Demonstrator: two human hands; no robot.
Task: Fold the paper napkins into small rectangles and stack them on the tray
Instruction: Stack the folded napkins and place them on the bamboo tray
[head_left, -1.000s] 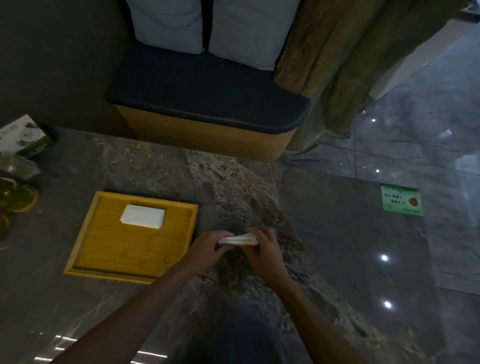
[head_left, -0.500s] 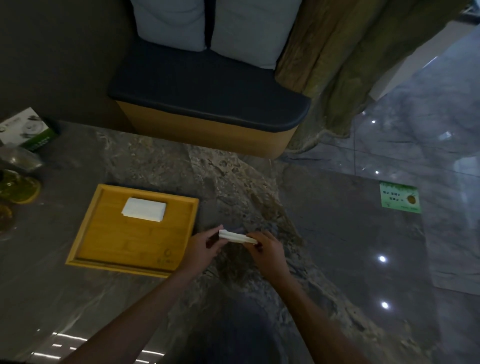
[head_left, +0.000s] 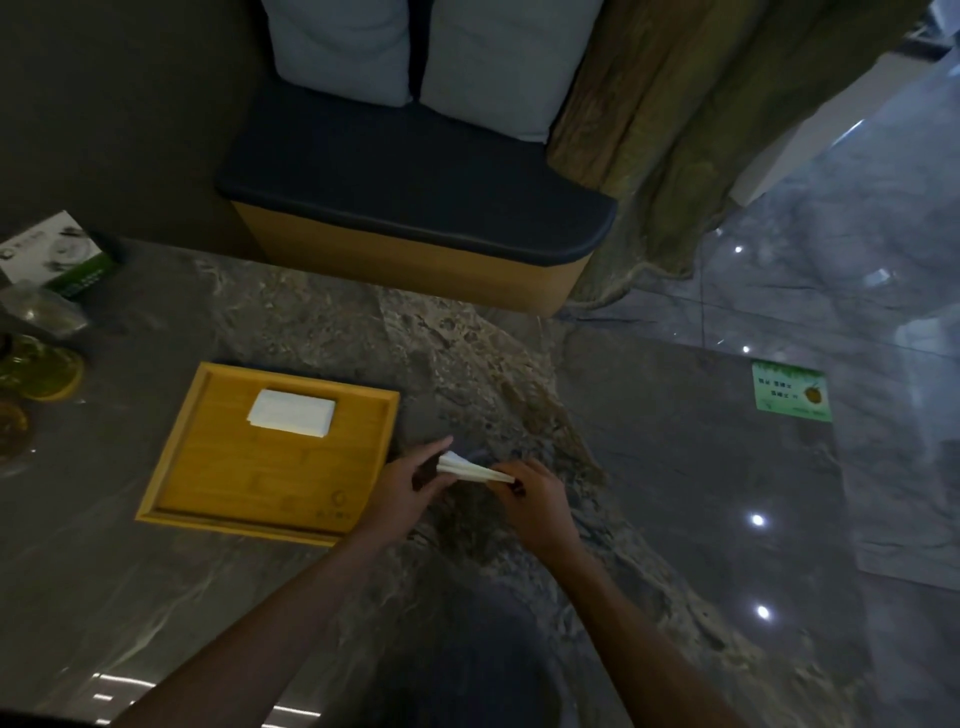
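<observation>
Both hands, the left hand (head_left: 410, 480) and right hand (head_left: 537, 501), are pinching a half-folded paper napkin (head_left: 470, 467) just above the table (head_left: 675, 467) beside the bamboo tray's (head_left: 171, 467) right edge, and its loose layers are fanning, risking a crooked fold unfit for the 1 folded napkin (head_left: 292, 411) stacked there.

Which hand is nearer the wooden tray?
Left. The left hand sits just off the wooden tray's right edge; the right hand is farther right, holding the napkin's other end.

Dim, underexposed scene. Ceiling-light glare spots on glossy floor (head_left: 758, 519) right of right hand (head_left: 535, 506); streak reflections on counter (head_left: 130, 597) below left hand (head_left: 408, 491). Wide-angle bending at edges; soft detail.
</observation>
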